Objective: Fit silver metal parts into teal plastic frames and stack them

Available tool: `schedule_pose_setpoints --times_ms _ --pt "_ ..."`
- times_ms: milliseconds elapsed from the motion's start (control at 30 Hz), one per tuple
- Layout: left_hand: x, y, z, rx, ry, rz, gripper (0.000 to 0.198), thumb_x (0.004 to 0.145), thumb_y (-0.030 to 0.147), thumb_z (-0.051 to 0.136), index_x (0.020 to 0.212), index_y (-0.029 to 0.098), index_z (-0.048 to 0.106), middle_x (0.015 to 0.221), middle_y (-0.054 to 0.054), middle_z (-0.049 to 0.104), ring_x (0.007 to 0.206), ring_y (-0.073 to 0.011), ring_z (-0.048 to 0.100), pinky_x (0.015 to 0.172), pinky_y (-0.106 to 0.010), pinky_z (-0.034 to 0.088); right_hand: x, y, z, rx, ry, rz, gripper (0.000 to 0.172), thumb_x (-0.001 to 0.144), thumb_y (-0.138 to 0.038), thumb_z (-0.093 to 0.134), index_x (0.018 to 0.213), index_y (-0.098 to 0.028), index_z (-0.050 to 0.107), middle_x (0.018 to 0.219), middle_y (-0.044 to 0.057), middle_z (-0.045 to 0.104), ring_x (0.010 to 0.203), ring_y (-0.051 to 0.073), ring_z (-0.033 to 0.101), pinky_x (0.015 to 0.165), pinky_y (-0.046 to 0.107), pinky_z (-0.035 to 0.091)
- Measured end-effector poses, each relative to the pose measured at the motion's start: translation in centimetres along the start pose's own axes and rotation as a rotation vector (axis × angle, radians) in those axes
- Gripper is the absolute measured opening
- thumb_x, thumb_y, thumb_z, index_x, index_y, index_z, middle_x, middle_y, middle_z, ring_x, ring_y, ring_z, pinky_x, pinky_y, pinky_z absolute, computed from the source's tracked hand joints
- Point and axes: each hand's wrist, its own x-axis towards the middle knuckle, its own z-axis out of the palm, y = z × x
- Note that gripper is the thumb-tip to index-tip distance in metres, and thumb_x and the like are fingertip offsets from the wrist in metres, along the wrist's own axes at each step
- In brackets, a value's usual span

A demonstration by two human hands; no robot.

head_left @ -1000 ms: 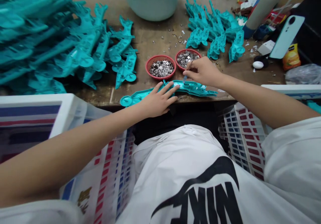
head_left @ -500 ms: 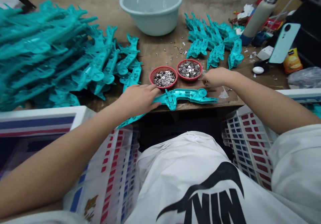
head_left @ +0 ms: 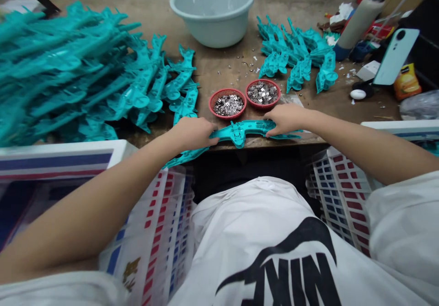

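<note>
A long, curved teal plastic part (head_left: 238, 133) lies along the table's front edge, its left end sticking out past the edge. Wrapped over its left portion, my left hand (head_left: 194, 134) is closed on it. My right hand (head_left: 290, 119) has its thumb and fingers closed around the part near the right end; whether a small piece is also under the fingertips is hidden. Just behind the part stand two red baskets, the left basket (head_left: 212, 110) and the right basket (head_left: 249, 101), both filled with small shiny metal clips (head_left: 229, 105).
A big heap of teal parts (head_left: 68, 68) covers the left side; a smaller group (head_left: 298, 52) lies at back right. Behind stands a pale basin (head_left: 214, 27). A bottle (head_left: 360, 20), phone (head_left: 396, 56) and yellow packet (head_left: 407, 82) are at right. White crates (head_left: 343, 191) flank my lap.
My right hand has moved from beside the right basket down and left onto the teal part. My left hand stays on the part's left portion. The view has shifted slightly.
</note>
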Motion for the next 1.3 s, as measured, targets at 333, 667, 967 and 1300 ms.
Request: schedule_pose_setpoints --times_ms 333,667,967,1300 --pt "0.0 -0.2 -0.1 -0.091 0.038 0.005 0.058 0.118 0.053 0.065 0.163 0.022 0.084 0.148 -0.022 0.09 0.139 -0.0507 0.087 0.1 -0.044 0.065 -0.9 -0.8 -0.7 -0.032 -0.049 0.058 0.07 0.105 -0.066 0.087 0.157 -0.018 0.082 0.144 0.022 0.091 0.129 0.043 0.086 0.088 0.04 0.056" --pt "1.7 -0.1 2.0 -0.068 0.061 0.011 0.051 0.112 0.047 0.076 0.153 0.019 0.089 0.139 -0.026 0.091 0.134 -0.0536 0.088 0.099 -0.049 0.066 -0.6 -2.4 0.0 -0.075 -0.119 0.054 0.073 0.112 -0.054 0.08 0.172 -0.016 0.064 0.154 0.028 0.087 0.137 0.047 0.086 0.097 0.046 0.063" --pt "1.0 -0.9 0.6 -0.11 0.095 -0.031 0.058 0.117 0.062 0.063 0.146 0.019 0.089 0.14 -0.025 0.091 0.137 -0.0507 0.086 0.1 -0.05 0.066 -0.2 -1.1 0.1 -0.047 -0.14 0.111 0.076 0.113 -0.058 0.08 0.175 -0.015 0.064 0.16 0.029 0.084 0.144 0.049 0.084 0.101 0.049 0.066" --pt "-0.2 -15.4 0.8 -0.358 0.206 -0.575 0.092 0.121 0.068 0.052 0.19 0.008 0.045 0.191 -0.033 0.058 0.172 -0.054 0.063 0.129 -0.065 0.063 -0.5 -0.9 0.1 0.085 0.044 0.098 0.086 0.119 -0.069 0.068 0.188 -0.019 0.058 0.184 0.029 0.069 0.154 0.052 0.078 0.113 0.057 0.068"
